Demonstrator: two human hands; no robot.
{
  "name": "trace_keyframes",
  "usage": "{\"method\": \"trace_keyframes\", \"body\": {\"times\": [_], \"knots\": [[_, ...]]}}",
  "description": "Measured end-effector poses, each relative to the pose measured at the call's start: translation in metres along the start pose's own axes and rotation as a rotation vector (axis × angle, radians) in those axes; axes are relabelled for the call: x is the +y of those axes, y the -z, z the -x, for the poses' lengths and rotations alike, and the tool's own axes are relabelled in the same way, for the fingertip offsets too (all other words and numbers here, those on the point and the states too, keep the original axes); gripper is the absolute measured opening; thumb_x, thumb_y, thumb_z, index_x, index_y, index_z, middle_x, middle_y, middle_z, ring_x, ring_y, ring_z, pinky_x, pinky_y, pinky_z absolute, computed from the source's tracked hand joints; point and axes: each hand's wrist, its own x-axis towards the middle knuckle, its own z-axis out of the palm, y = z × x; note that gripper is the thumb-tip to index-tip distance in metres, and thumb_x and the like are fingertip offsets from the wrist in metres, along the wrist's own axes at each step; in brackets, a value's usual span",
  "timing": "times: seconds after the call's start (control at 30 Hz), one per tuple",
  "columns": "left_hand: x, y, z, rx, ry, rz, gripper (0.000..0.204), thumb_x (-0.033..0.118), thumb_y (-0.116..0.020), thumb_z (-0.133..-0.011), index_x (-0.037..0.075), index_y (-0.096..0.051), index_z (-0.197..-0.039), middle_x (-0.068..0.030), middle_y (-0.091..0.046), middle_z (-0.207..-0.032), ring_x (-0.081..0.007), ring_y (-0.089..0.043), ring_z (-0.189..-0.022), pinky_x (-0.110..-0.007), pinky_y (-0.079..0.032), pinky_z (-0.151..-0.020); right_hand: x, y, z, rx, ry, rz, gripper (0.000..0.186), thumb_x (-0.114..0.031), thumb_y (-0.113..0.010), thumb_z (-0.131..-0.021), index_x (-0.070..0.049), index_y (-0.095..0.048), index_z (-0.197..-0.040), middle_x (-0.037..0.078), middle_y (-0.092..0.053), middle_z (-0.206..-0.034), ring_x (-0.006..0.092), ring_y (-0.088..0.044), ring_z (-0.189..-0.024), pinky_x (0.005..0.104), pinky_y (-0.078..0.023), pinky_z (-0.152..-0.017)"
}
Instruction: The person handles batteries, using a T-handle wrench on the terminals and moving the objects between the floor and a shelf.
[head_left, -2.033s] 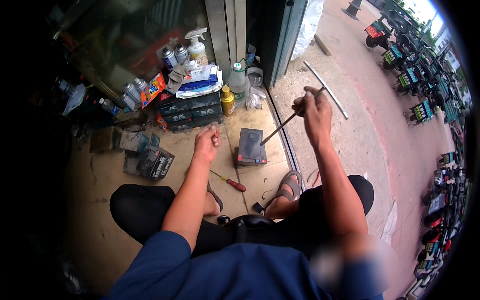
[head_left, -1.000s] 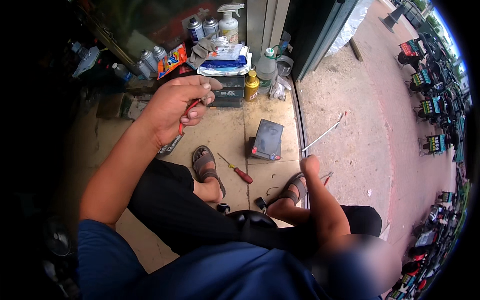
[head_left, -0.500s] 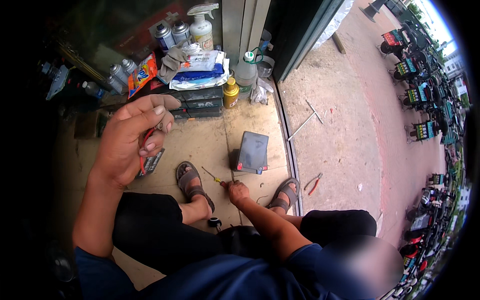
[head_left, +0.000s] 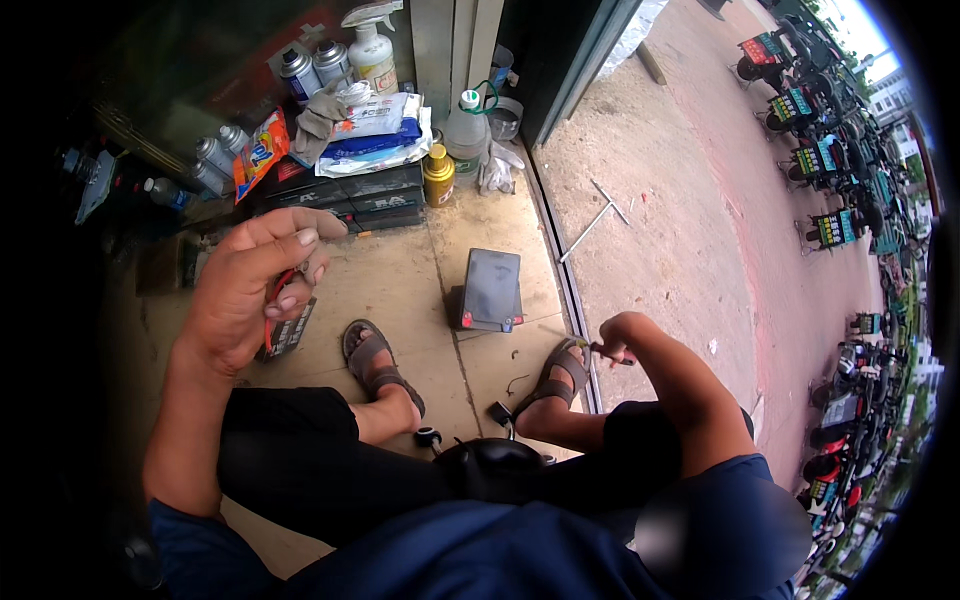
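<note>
Red-handled small tool (head_left: pixel 272 297) in your left hand (head_left: pixel 250 290); slim screwdriver (head_left: pixel 590 346) in your right hand (head_left: pixel 622 335).

Your left hand is raised and curled shut around the red tool, whose visible part runs roughly up and down inside the fingers; its tip is hidden. Your right hand is closed on the screwdriver just above your right sandal (head_left: pixel 556 372); its shaft lies near level, long axis left to right, tip pointing left past the knuckles. Just left of that hand: dark battery block (head_left: pixel 490 290) on the tiled floor. Beyond your left hand: black drawer box (head_left: pixel 345 194), drawers closed, contents unseen, bagged packets (head_left: pixel 375 135) piled on top; spray cans (head_left: pixel 310 68); white trigger bottle (head_left: pixel 372 50); yellow bottle (head_left: pixel 438 175); clear green-capped jug (head_left: pixel 466 128).
</note>
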Motion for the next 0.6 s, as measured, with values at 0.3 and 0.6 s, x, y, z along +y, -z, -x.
{"method": "trace_keyframes", "body": {"times": [0.3,0.6], "knots": [[-0.007,-0.002,-0.005,0.052,-0.051,-0.095,0.027,0.017,-0.059,-0.105,-0.003,-0.066,-0.122,-0.0011,-0.061,-0.081,-0.0012,-0.042,-0.053,-0.017,-0.029,-0.046,0.076,-0.042,-0.149,0.2,-0.21,-1.185,0.04,-0.014,-0.04,-0.093,0.006,-0.07,-0.075,0.027,-0.071,-0.073,0.0426,-0.071,-0.063,0.0595,-0.061,-0.062],[-0.002,-0.002,-0.015,0.208,-0.027,-0.161,0.024,0.016,-0.062,-0.103,-0.001,-0.068,-0.119,-0.0016,-0.06,-0.078,-0.0032,-0.043,-0.054,-0.019,-0.03,-0.048,0.039,-0.094,-0.186,0.764,-0.45,-1.012,0.053,-0.033,-0.047,-0.105,0.01,-0.07,-0.125,0.033,-0.066,-0.134,0.0415,-0.065,-0.128,0.0477,-0.051,-0.108]]}}
